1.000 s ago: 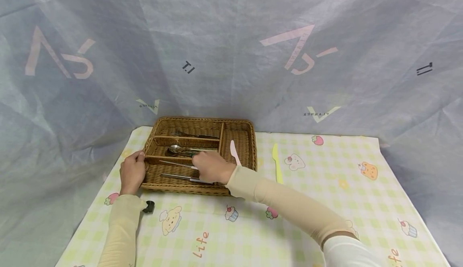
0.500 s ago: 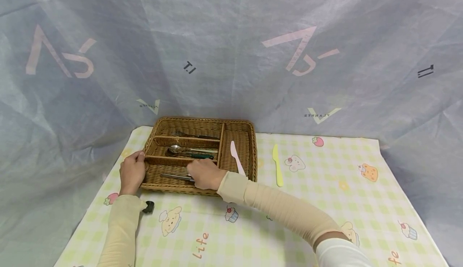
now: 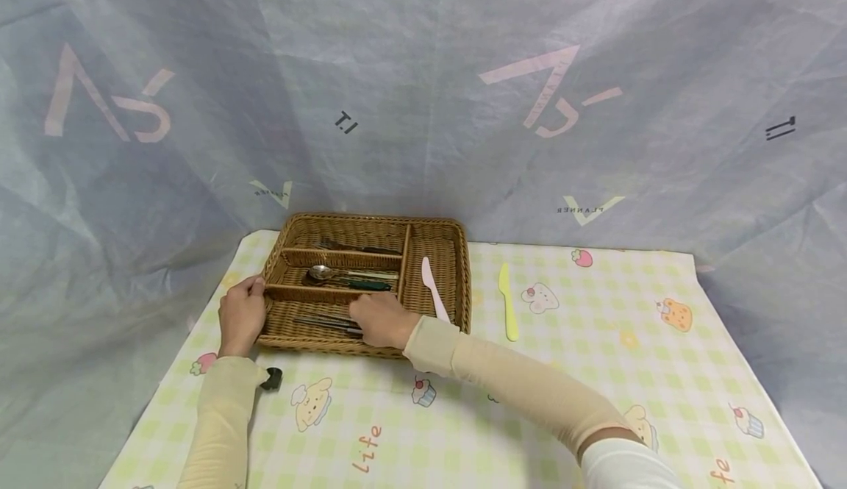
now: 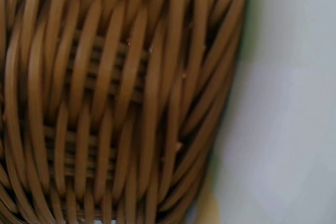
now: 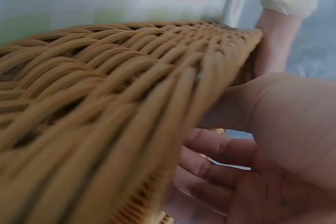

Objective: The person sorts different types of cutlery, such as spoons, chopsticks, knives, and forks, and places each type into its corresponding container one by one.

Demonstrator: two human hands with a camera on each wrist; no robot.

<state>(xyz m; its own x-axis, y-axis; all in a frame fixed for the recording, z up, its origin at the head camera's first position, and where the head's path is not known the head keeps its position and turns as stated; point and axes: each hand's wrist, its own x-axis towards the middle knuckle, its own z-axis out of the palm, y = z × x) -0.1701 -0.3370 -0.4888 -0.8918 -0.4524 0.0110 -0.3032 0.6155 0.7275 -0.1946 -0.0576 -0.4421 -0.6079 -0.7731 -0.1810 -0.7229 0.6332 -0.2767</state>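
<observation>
A brown wicker cutlery tray (image 3: 465,276) with several compartments stands on the table. My left hand (image 3: 241,316) grips its left rim; in the left wrist view the woven wall (image 4: 105,77) fills most of the frame. My right hand (image 3: 382,320) is down in the front compartment, fingers curled at the handle ends of thin metal chopsticks (image 3: 320,320). Their tips point left, and the hand covers the other ends. In the right wrist view the curled fingers (image 5: 210,169) lie behind the tray's near rim (image 5: 157,93), the chopsticks hidden.
Spoons (image 3: 319,273) lie in the middle compartment, one beside a green handle (image 3: 370,284). Forks (image 3: 331,245) are in the back one. A pink knife (image 3: 431,287) leans in the right compartment. A yellow knife (image 3: 506,301) lies on the checked cloth (image 3: 562,371).
My right hand has moved slightly left and down with a chopstick, which was apart from the other and now lies close beside it. The left hand keeps its place on the rim.
</observation>
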